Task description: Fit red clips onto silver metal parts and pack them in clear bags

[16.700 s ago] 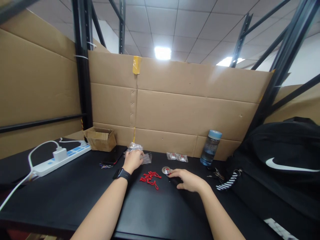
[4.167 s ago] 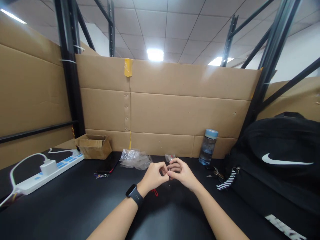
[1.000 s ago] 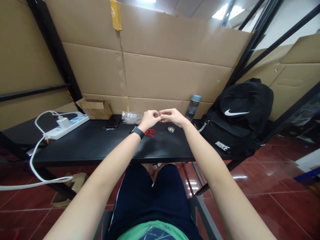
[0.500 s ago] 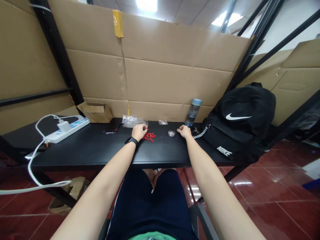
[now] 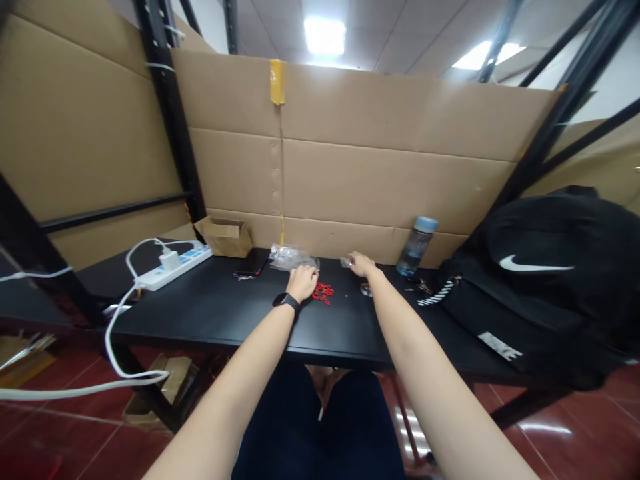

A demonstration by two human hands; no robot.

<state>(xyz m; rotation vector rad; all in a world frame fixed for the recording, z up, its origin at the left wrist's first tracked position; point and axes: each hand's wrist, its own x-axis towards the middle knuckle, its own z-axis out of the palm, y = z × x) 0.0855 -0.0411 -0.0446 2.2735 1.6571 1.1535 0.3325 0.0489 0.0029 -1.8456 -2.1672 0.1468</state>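
My left hand (image 5: 303, 281), with a black watch (image 5: 286, 301) on the wrist, rests on the black table (image 5: 210, 313) with its fingers curled. It sits just left of a small pile of red pieces (image 5: 323, 292); what the fingers hold, if anything, is hidden. My right hand (image 5: 361, 263) reaches farther back, fingers stretched out over a small clear packet (image 5: 344, 262) by the cardboard wall. A small round metal part (image 5: 367, 289) lies on the table just right of my right forearm.
Crumpled clear bags (image 5: 290, 256) and a dark phone (image 5: 253, 265) lie behind my left hand. A small cardboard box (image 5: 226, 237) and a white power strip (image 5: 170, 265) sit at the left. At the right are a water bottle (image 5: 417, 245), keys on a striped strap (image 5: 434, 292) and a black backpack (image 5: 540, 280).
My right hand has moved from beside the round metal part back and left to the small packet. My left hand stays by the red pieces. The camera has tilted up and shifted.
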